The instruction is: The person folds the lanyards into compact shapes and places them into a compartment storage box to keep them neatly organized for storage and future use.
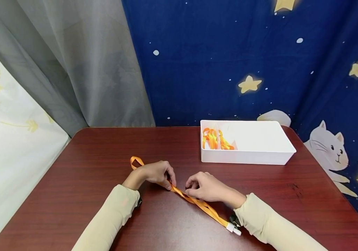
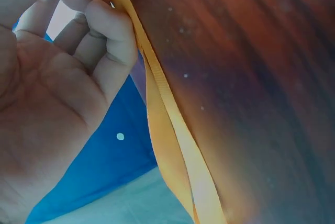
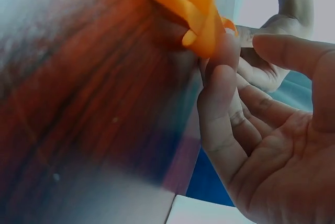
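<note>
An orange lanyard [image 1: 210, 210] lies slantwise over the table, its two straps twisted about each other. Its white plastic clip [image 1: 233, 229] points toward the near right, beside the right wrist. My left hand [image 1: 157, 173] pinches the strap near its middle, and a loop of ribbon sticks out behind that wrist. In the left wrist view the two straps [image 2: 172, 124] run down from the fingertips. My right hand [image 1: 208, 187] hovers by the twisted part with fingers loosely bent. Its fingertips are right at the orange ribbon [image 3: 193, 4] in the right wrist view, the thumb held apart.
A white divided box [image 1: 241, 157] stands at the back right of the brown table [image 1: 103, 150]. Orange lanyards [image 1: 211, 138] lie in its left compartments. Grey and blue curtains [image 1: 197, 69] hang behind the table's far edge.
</note>
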Demonstrator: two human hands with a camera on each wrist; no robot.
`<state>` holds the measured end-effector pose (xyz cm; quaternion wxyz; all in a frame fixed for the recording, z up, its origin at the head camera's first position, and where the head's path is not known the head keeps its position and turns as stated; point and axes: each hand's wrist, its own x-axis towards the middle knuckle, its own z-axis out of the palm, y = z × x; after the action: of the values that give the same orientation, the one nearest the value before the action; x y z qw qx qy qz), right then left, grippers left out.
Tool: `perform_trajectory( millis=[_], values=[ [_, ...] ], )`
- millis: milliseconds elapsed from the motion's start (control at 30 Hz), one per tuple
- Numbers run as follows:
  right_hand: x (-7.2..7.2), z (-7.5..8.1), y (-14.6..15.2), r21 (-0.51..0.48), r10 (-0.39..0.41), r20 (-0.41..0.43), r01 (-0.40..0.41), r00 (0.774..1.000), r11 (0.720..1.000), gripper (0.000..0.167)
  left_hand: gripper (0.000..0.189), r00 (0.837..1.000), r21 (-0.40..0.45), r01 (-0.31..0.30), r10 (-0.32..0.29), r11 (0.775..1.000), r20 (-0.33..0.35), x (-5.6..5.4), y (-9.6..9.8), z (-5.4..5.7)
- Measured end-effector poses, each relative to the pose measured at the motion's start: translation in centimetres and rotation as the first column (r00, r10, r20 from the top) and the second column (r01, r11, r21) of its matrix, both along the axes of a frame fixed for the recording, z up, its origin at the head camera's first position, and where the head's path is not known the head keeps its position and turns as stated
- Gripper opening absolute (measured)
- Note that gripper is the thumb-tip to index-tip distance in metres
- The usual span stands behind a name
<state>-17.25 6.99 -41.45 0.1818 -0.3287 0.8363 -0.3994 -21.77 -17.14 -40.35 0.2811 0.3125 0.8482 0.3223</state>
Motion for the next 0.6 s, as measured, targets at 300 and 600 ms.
perform_trajectory(
  millis=[300, 600],
  values=[
    [-0.34, -0.03, 0.14, -0.014, -0.001, 0.044, 0.002, 0.999, 1.0, 0.012, 0.006, 1.0, 0.1, 0.005, -0.007, 0.995, 0.015, -0.23, -0.02, 0.0],
    [-0.99, -0.28, 0.31, -0.089, 0.04, 0.19, -0.023, 0.981, 0.996, 0.017, 0.006, 0.999, 0.196, -0.022, 0.027, 0.98, -0.023, -0.31, 0.51, 0.82]
  ],
)
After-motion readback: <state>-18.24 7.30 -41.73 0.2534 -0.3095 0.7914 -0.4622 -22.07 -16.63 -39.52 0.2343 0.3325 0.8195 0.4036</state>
